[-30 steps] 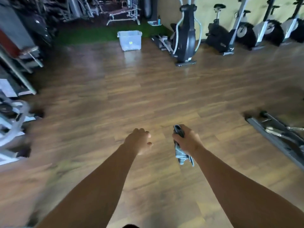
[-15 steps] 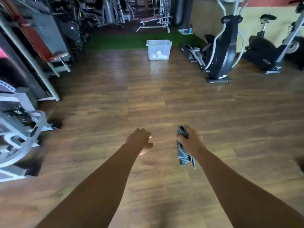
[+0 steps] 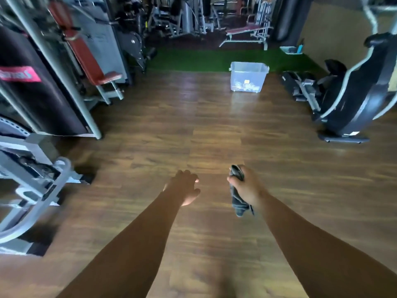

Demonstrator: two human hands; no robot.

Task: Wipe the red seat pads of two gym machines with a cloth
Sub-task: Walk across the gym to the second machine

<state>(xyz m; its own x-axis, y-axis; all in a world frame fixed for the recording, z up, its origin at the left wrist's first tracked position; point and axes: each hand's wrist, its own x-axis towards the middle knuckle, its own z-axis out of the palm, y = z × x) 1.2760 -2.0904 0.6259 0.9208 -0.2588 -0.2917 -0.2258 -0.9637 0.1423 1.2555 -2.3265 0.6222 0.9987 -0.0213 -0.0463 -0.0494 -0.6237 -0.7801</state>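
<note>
My right hand point(image 3: 249, 187) grips a dark grey cloth point(image 3: 238, 201), bunched in the fist with its end hanging down over the wooden floor. My left hand point(image 3: 185, 187) hangs beside it, fingers loosely curled, holding nothing. A gym machine with a red back pad point(image 3: 82, 54) and a small red seat pad point(image 3: 107, 78) stands at the far left. Another red-padded bench point(image 3: 245, 30) stands at the back of the room. Both hands are far from these pads.
A clear plastic bin point(image 3: 248, 77) sits at the edge of the green turf point(image 3: 193, 59). A black elliptical trainer point(image 3: 352, 100) stands at the right. Grey machine frames point(image 3: 32, 175) and a black panel point(image 3: 36, 93) line the left. Wooden floor point(image 3: 193, 136) stretches ahead.
The view has swung to the left: the bin and elliptical slid rightward and the red-padded machine came into view at left. Both hands kept their pose, cloth still held.
</note>
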